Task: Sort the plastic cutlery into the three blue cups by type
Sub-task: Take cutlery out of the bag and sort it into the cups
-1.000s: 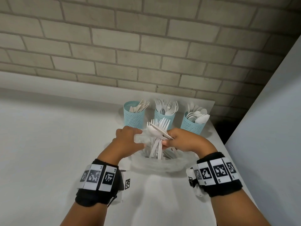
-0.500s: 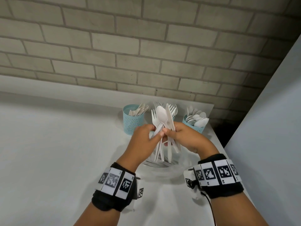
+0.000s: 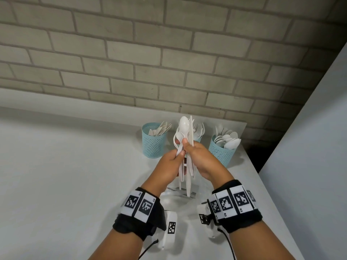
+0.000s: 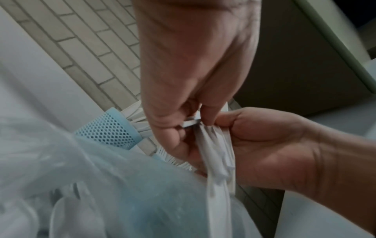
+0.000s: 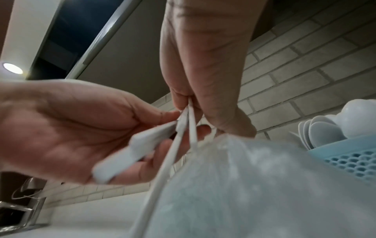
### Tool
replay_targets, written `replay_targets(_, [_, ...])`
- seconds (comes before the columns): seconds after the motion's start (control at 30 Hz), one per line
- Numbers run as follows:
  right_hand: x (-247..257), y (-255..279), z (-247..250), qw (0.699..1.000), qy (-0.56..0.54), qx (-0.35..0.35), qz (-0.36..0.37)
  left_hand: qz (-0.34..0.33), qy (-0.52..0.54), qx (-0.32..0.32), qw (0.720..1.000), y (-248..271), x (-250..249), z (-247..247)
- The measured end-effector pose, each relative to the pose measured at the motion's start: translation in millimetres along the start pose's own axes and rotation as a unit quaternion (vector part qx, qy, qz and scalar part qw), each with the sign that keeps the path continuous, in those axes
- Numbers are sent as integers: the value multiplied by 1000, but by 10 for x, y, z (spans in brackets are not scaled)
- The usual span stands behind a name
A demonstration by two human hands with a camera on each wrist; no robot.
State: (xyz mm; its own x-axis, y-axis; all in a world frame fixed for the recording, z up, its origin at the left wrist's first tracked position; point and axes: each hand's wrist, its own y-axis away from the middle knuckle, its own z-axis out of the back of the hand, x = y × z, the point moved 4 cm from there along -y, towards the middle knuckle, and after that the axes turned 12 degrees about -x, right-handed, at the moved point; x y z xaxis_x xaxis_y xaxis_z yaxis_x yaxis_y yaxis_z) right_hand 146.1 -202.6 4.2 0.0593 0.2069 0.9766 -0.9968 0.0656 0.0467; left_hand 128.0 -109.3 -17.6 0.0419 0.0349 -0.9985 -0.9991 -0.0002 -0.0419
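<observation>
White counter under brick wall: both left hand and right hand pinch the upright cutlery bundle between them

Left hand and right hand raised together, fingers pinching

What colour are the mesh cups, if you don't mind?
Light blue mesh cups; clearest in the head view.
</observation>
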Motion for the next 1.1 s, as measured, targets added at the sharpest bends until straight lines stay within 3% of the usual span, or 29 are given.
replay_targets(0.23, [-154,-32,-111,994,-60,10,-90,23,85,-3,996,7,59,10])
replay_targets(0.5, [-258,-25,-162,988,-77,6,-133,76,150,-1,986,15,170,-9])
replay_targets(0.9, [-323,-56,-98,988,-132,-27,-83,82,173,-51,980,-31,233,98])
replay_targets(1.1, [-298,-81,-75,985,-127,-85,-78,108,183,-82,974,-51,269,127])
